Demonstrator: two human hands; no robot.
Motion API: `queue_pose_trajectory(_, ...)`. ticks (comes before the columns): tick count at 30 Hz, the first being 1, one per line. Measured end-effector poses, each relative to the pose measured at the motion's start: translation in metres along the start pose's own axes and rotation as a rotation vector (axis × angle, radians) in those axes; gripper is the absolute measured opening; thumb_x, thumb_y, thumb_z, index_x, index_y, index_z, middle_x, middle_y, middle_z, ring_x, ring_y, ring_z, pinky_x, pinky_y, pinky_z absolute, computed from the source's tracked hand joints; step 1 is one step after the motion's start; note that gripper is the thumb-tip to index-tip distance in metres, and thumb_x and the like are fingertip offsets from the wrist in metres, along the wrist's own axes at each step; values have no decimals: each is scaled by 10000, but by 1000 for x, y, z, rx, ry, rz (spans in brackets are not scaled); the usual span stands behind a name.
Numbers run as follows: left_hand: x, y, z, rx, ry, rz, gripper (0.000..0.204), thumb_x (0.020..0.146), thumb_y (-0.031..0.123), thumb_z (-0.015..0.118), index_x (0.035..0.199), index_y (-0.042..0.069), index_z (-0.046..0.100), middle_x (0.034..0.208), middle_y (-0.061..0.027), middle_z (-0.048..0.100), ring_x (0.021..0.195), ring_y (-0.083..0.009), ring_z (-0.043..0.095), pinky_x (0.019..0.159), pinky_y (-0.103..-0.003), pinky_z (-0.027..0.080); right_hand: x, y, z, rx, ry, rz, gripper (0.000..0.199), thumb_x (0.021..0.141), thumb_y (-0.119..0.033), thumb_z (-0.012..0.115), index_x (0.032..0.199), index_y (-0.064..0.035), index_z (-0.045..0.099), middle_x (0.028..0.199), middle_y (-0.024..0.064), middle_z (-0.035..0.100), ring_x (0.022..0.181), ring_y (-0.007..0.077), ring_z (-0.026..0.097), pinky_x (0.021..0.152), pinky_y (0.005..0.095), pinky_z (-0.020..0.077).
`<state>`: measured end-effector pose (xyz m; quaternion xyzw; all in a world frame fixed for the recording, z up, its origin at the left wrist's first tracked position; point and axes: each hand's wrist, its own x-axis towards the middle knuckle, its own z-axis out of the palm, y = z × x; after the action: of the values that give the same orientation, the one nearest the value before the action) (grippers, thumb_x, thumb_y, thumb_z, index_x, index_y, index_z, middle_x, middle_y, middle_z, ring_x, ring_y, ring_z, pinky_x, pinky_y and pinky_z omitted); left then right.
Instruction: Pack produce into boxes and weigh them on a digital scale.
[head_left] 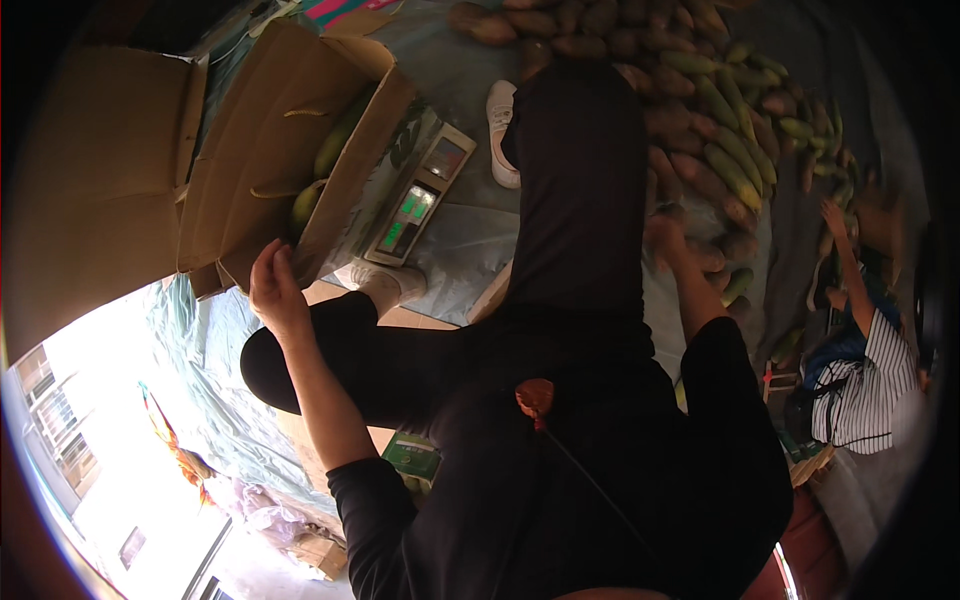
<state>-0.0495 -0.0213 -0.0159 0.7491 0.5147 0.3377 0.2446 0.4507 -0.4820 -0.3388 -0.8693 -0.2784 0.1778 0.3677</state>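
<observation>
My left hand (278,290) is at the near corner of an open cardboard box (345,165), its fingers bent against the cardboard edge. Inside the box lie a few long green and yellowish fruits (306,204), partly in shadow. A digital scale (410,210) with green lit digits sits right beside the box. Over on the right, my right hand (667,240) reaches down at the edge of a heap of long reddish-brown produce (690,175). It is dark and blurred there, so its fingers and anything in them are not clear. Long green fruits (735,170) lie among the heap.
A large cardboard flap (100,190) stands at far left. Grey sheeting (440,50) covers the ground around my shoes. A green carton (412,455) stands below my left leg. At far right, another person in a striped top (860,390) reaches toward the heap.
</observation>
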Motion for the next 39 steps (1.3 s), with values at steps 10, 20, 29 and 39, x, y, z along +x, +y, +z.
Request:
queue_pose_trajectory(10,3,9,-11,166,-32,37,163,899,65,550,1021,12,645,909,-110,679,841,-166,654,748,-272,509,-107,-86,48,-450,-573,80,153,771,-189,594,840,-81,676,780,143,653,744,325,642,687,422,506)
queue_pose_trajectory(20,4,2,-20,210,-51,125,153,890,57,567,1013,15,647,959,-107,657,878,-178,627,792,-286,489,-77,-149,50,-535,-599,109,126,751,-201,610,807,-108,672,745,133,647,730,295,648,630,418,511)
queue_pose_trajectory(29,22,53,-13,183,-346,17,282,842,118,620,1105,18,600,1024,-143,625,976,-256,611,820,-340,489,-92,-72,69,-700,-620,-120,211,827,-171,494,744,-89,669,750,132,651,719,306,651,622,420,511)
queue_pose_trajectory(39,62,46,28,479,-693,-93,397,735,251,649,1062,26,628,891,-210,655,869,-362,635,771,-399,491,-89,-124,75,35,-423,525,260,791,-299,600,814,-52,677,713,111,667,644,259,655,616,385,509)
